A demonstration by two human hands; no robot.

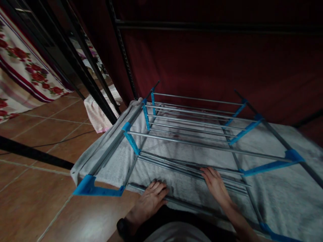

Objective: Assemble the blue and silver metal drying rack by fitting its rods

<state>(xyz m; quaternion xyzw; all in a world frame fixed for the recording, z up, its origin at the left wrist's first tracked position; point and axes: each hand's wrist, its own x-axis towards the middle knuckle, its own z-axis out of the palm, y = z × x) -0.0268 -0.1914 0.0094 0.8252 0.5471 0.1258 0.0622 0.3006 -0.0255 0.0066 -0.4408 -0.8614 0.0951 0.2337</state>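
In front of me lies a rack frame of grey metal tubes (209, 144) joined by blue plastic connectors (102, 189). My left hand (152, 196) is over the near tube (181, 201), its fingers bent over it. My right hand (214, 183) reaches into the frame's middle, fingers curled at a thin metal rod (233, 179). That rod lies at a slight angle across several other thin rods (161, 163). The fingertips' underside is hidden. Farther back, crossbars (191, 101) run between the two sides of the frame.
A grey cloth (290, 205) lies under the frame. Behind it hangs a dark red curtain (214, 64) with a black metal bar (214, 26). Black posts (88, 84) and a floral cloth (32, 67) stand left. A cable (63, 141) crosses the tiled floor (45, 195).
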